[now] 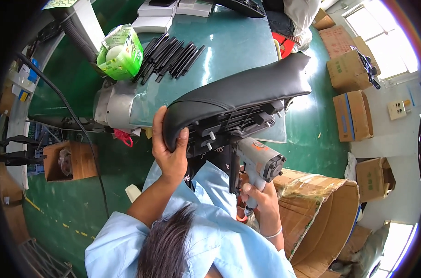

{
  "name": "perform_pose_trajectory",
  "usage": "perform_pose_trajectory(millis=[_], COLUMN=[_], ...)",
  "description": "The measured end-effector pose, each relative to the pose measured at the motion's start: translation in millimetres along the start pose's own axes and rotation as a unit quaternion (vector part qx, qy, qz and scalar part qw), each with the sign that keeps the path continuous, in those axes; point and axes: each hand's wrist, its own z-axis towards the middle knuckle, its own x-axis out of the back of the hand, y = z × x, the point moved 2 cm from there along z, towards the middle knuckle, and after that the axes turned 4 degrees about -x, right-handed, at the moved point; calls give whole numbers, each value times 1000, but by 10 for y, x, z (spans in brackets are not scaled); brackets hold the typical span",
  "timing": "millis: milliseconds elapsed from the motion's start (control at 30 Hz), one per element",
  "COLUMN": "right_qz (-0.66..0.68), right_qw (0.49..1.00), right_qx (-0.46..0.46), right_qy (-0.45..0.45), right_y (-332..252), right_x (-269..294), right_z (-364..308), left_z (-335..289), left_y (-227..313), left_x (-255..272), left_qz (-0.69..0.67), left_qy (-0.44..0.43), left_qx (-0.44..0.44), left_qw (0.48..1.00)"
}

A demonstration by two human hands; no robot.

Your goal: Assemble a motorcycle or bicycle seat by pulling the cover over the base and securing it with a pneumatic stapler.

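A long black padded vehicle seat (pixel 229 90) is tilted up on its side at the table's near edge. Its ribbed plastic underside (pixel 233 126), with several metal bolts, faces me. My left hand (pixel 169 153) is closed round the narrow left end of the seat, thumb on the lower edge. In my right hand (pixel 261 197) is a grey pneumatic staple gun (pixel 260 160), gripped by its handle with an air hose fitting below. The gun's front end sits close under the seat's underside; whether it touches I cannot tell.
On the green table (pixel 229 41) lie several black strips (pixel 173 55) and a green bag (pixel 122 53). White boxes (pixel 155 16) stand at the back. A large open carton (pixel 321 213) stands at my right, a smaller one (pixel 71 160) on the left floor. A black cable (pixel 76 118) hangs at left.
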Motion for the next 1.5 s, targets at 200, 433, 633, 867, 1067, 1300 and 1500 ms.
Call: perform_pose_trajectory(millis=[200,433,633,867,1067,1300,1500], right_qz=[42,5,-48,40,14,-80,-138], right_qw=[998,999,998,996,993,991,986], right_qx=[46,36,-6,-37,-32,9,70], right_qy=[-14,-20,-28,-75,-114,-110,-65], right_y=[-31,-64,-64,5,-54,26,37], right_x=[-74,-121,-208,-246,-264,-198,-81], right_z=[-32,-13,-31,-128,18,10,-17], left_z=[13,-38,-29,-26,370,1449,1546], left_y=[-7,-108,-123,-120,108,472,-129], left_x=[-161,-159,-213,-244,-128,-1024,-889], left_qz=[-45,-104,-94,-60,-92,363,74], left_qy=[6,-70,-66,-60,-204,-568,-550], left_qx=[25,16,8,-17,7,6,241], left_qw=[999,992,993,996,975,739,796])
